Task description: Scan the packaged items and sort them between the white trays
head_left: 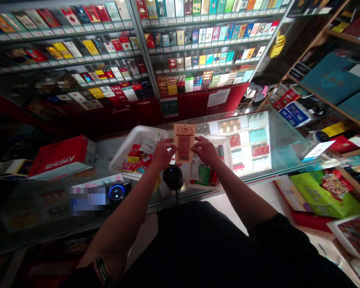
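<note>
Both hands hold an orange snack packet (184,141) upright over a glass counter (276,160). My left hand (163,153) pinches its left edge and my right hand (204,150) grips its right edge. Below the packet stands a black barcode scanner (173,177). A white tray (132,140) with red and yellow packets lies under my left hand. A second white tray (225,141) with green and red packets lies under my right hand.
A red carton (61,155) and a device with a blue ring light (117,192) sit on the counter at left. Shelves of cigarette packs (198,40) fill the wall behind. Wooden shelves (333,104) and boxes (321,192) crowd the right side.
</note>
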`<state>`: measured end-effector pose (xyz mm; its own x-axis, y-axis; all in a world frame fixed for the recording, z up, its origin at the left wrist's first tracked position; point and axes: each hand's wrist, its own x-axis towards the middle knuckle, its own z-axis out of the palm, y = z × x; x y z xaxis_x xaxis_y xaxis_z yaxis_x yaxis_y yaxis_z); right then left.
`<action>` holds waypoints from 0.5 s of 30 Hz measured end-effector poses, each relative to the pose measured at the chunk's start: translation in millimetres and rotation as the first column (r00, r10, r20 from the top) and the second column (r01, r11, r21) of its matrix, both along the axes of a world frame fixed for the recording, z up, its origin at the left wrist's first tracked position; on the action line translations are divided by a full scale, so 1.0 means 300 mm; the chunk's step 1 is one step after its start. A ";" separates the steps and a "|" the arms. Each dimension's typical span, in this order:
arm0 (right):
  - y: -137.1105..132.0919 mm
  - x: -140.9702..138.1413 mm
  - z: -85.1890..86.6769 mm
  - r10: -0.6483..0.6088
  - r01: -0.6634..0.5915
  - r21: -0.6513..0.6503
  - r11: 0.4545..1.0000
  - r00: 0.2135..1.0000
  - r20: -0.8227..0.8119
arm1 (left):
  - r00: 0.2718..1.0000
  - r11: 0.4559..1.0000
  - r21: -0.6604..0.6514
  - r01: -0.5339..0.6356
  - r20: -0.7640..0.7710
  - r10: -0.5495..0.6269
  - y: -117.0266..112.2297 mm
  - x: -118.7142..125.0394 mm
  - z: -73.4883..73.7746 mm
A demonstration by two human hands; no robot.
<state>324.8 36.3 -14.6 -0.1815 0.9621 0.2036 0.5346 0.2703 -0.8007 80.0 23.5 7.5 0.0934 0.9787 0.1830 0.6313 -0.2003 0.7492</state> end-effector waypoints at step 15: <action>-0.009 -0.185 -0.082 0.027 -0.031 0.035 0.999 0.993 0.112 | 0.969 0.992 0.126 0.014 -0.246 0.017 -0.027 -0.185 -0.088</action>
<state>269.3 33.8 -39.2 -0.2333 0.9483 0.2151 0.6117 0.3151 -0.7256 24.3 15.5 -18.9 0.1497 0.9493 0.2764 0.7935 -0.2822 0.5393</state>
